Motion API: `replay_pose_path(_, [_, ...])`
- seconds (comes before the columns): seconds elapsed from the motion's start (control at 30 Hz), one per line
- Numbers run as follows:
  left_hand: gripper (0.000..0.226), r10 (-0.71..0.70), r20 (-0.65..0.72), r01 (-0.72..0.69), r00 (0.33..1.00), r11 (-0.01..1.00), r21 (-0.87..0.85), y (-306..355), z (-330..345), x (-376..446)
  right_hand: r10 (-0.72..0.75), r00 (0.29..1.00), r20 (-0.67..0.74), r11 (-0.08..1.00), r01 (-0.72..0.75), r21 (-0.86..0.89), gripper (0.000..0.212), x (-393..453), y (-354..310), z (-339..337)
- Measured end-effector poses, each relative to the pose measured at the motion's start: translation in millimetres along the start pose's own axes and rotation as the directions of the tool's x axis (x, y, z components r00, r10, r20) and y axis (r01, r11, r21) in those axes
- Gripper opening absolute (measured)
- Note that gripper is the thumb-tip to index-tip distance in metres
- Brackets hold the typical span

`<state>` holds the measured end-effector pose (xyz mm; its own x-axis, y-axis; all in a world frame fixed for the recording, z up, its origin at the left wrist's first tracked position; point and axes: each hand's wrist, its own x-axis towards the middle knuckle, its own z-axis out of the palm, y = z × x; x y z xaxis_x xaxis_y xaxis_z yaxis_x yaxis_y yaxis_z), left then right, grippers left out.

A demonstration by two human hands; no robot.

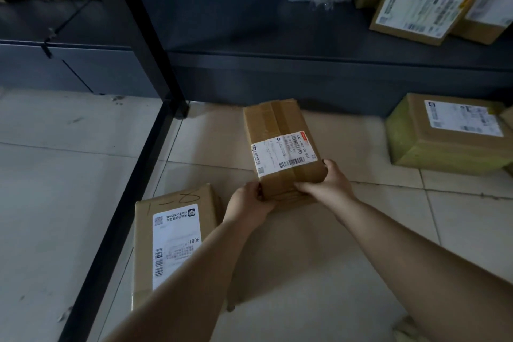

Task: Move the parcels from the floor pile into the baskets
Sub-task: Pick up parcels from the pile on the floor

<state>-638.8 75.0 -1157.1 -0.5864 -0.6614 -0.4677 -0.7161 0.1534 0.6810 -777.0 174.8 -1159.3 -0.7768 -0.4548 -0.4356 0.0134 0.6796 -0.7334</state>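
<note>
Pick-up step: left hand (251,200) and right hand (329,179) both clamp the near end of a taped parcel (280,144) on the floor, just in front of the dark shelf (277,36). No basket in view, so next it likely needs lifting and carrying off. Its label is unreadable; the box (172,230) left of the parcel reads "B081", handwritten "1-8".

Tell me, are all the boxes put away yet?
Not yet. No basket shows here, so nothing looks finished. The left hand and right hand grip a taped box. Still on the floor: the long box nearby and the yellow-taped box.
</note>
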Motion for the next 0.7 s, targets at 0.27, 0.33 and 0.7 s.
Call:
replay_pose_path(0.27, [0.026, -0.036, 0.000, 0.033, 0.999, 0.916, -0.401, 5, 10, -14, -0.012, 0.998, 0.064, 1.000, 0.011, 0.005, 0.086, -2, 9, -10])
replay_pose_path(0.33, [0.021, -0.007, -0.004, 0.005, 1.000, 0.899, -0.438, 11, 16, -19, -0.045, 0.997, 0.059, 0.962, 0.060, -0.265, 0.117, -6, 8, -9])
replay_pose_path(0.7, [0.029, -0.008, -0.001, 0.007, 1.000, 0.916, -0.402, 1, 23, -19, -0.126, 0.991, 0.048, 0.690, 0.122, -0.713, 0.140, -16, 8, -5])
